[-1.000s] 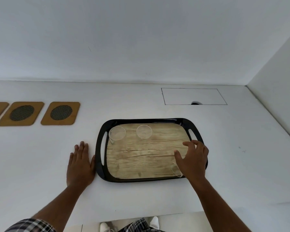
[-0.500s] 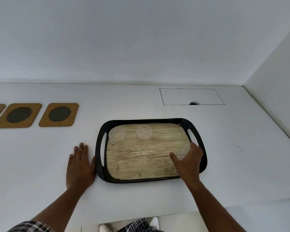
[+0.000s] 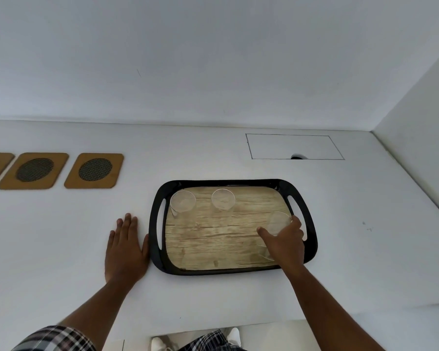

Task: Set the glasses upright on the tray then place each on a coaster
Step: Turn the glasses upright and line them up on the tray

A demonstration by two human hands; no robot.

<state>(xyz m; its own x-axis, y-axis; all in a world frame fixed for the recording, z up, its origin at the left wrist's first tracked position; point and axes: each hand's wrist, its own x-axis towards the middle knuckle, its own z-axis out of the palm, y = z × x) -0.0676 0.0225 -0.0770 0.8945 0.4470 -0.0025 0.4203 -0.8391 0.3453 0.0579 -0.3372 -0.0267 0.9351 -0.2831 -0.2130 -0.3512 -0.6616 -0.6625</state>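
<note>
Clear glass (image 3: 278, 222) held in the right hand (image 3: 285, 243) at the right end of the wood-grain tray (image 3: 312, 239).
The grip wraps its side, rim tipped up and away; left hand (image 3: 125, 249) lies flat and empty on the counter (image 3: 61, 249). Coasters (image 3: 94, 170) sit far left, nearer that hand.

A big white bench (image 3: 61, 249) fills most of the view. A plain white wall (image 3: 213, 59) stands behind it, and another white wall (image 3: 421, 127) meets it in the corner on the right. A thin dark rectangle (image 3: 294, 146) is drawn on the bench top near the back, with a small dark hole (image 3: 297, 156) at its near edge. The light is soft and even.
</note>
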